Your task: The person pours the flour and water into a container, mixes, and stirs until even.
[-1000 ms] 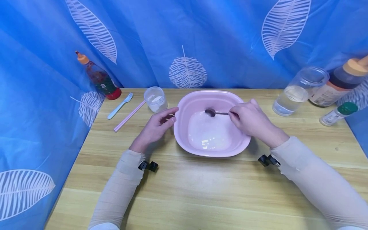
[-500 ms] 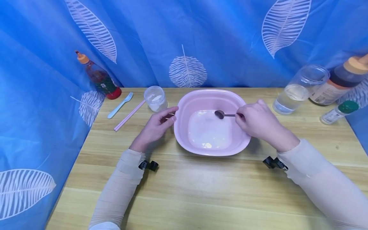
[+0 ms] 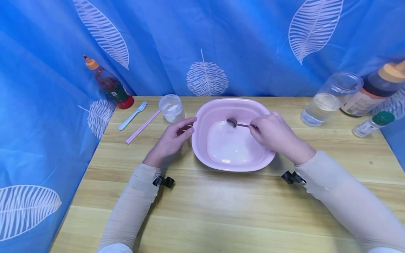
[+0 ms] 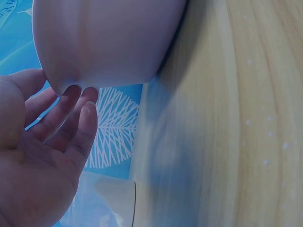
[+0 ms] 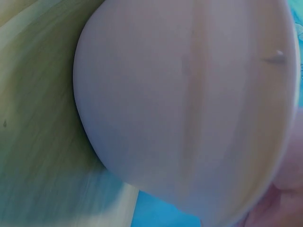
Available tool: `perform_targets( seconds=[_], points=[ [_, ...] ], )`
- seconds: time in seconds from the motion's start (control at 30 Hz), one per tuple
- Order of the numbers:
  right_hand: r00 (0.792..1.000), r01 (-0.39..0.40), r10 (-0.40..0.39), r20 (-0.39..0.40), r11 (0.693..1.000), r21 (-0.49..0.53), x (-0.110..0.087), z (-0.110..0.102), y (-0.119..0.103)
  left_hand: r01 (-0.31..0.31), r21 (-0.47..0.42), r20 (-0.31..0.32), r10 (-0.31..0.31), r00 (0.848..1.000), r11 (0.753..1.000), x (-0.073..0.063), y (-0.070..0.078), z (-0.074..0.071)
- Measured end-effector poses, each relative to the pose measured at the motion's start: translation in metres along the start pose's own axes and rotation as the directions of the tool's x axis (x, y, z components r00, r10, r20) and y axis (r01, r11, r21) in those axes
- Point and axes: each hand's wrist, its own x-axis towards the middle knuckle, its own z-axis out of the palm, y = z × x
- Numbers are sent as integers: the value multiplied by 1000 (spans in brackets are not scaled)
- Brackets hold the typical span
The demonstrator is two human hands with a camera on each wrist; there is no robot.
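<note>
A pink basin (image 3: 202, 154) stands on the table, with moving glints across its pale bottom as if on a shallow liquid. My left hand (image 3: 169, 140) touches its left rim with thumb and fingertips. In the left wrist view, the loosely bent fingers (image 4: 87, 125) meet the outer wall. Over the right rim reaches my right hand (image 3: 273, 133), which pinches the handle of a dark metal spoon (image 3: 232, 122). The spoon's bowl is inside the basin, toward its back. In the right wrist view, the basin wall hides most of that hand.
Left of the basin are a clear jar (image 3: 172, 109) with white contents, pink chopsticks (image 3: 143, 127), a blue fork (image 3: 133, 116) and a red sauce bottle (image 3: 114, 86). At right stand a clear container of liquid (image 3: 321, 109), a dark sauce bottle (image 3: 364, 100) and a green-capped shaker (image 3: 368, 127).
My right hand has drawn the spoon rightward and then back left within the basin. Glints on the bottom have shifted. The left hand and basin stay in place.
</note>
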Motion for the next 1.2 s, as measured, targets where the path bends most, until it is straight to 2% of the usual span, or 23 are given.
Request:
perform_targets(
  seconds=[0.13,0.27,0.47,0.7,0.9,1.03,1.2],
  points=[
    [997,63,-65,50,997,52,4,4,-5,3,2,0,-3,1000,1000,0,1,0],
    [984,146,-157,86,982,117,4,7,-8,6,7,-2,-6,1000,1000,-1,1,0],
    [949,273,-294,117,948,163,-1,5,-8,3,6,-5,-3,1000,1000,-1,1,1],
    [910,333,-374,177,917,221,-9,-1,-7,10,12,-1,-10,1000,1000,-1,0,1],
    [881,405,-444,163,886,226,-12,-3,-4,-2,9,-2,2,1000,1000,0,0,1],
    [880,407,-449,158,882,237,-14,-5,-2,-1,2,-5,1,1000,1000,0,-1,1],
    [907,349,-386,167,913,212,-15,-5,-3,2,-9,-5,-2,1000,1000,0,-2,2]
  ],
)
